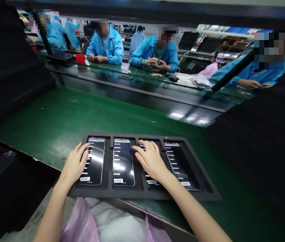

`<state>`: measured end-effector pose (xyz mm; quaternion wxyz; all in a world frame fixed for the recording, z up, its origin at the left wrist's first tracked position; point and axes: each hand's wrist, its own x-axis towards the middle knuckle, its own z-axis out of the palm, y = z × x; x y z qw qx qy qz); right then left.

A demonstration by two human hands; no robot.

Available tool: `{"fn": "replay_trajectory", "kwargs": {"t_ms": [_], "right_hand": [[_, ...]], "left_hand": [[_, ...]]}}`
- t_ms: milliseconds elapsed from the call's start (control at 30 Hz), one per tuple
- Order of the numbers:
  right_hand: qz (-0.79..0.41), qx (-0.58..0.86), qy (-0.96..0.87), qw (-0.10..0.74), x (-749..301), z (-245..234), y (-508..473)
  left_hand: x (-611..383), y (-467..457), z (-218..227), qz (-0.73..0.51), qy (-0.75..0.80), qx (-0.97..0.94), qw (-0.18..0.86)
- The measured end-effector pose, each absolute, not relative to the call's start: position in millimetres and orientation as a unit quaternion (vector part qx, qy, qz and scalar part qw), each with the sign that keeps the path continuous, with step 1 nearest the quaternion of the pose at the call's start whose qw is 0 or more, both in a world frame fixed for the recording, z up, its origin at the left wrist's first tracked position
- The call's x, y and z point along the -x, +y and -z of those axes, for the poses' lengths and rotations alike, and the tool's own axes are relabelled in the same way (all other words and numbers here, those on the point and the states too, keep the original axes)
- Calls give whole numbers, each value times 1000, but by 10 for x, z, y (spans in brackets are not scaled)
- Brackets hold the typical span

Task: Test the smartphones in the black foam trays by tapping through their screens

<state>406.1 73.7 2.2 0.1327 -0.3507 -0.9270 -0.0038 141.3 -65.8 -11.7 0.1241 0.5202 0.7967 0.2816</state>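
Observation:
A black foam tray (pixel 102 194) lies at the green bench's front edge, with several smartphones in its recesses, screens up and lit with a list of text lines. My left hand (pixel 74 164) is over the left side of the leftmost phone (pixel 97 168), fingers apart, a fingertip near its upper left. Over the third phone (pixel 152 182) is my right hand (pixel 150 159), fingers spread, covering much of its screen. The second phone (pixel 123 161) lies uncovered between my hands. Partly behind my right forearm is the rightmost phone (pixel 182 164). Neither hand grips anything.
The green bench (pixel 64 114) stretches beyond the tray to a dark, shiny strip (pixel 142 94). Dark curtains (pixel 11 67) hang at both sides. Across the strip, people in blue coats (pixel 113 43) sit at work. A red bin (pixel 80 58) stands at the far left.

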Motion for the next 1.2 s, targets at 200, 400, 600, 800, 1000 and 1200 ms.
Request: {"fn": "replay_trajectory", "kwargs": {"t_ms": [200, 400, 600, 800, 1000, 1200], "right_hand": [[39, 292, -950, 105, -3877, 11, 732], [52, 333, -926, 170, -4255, -3, 872], [37, 499, -835, 228, -5017, 68, 1020], [22, 566, -797, 211, -5317, 113, 1028], [18, 572, -800, 178, -5291, 147, 1037], [27, 591, -770, 238, -5463, 136, 795]], "left_hand": [[-1442, -678, 93, -269, 803, -519, 119], [-1456, -687, 88, -259, 812, -508, 125], [-1424, -679, 115, -271, 802, -515, 131], [-1381, -662, 160, -287, 799, -512, 127], [-1374, -639, 138, -309, 796, -504, 130], [-1387, -769, 201, -365, 791, -436, 228]]}}
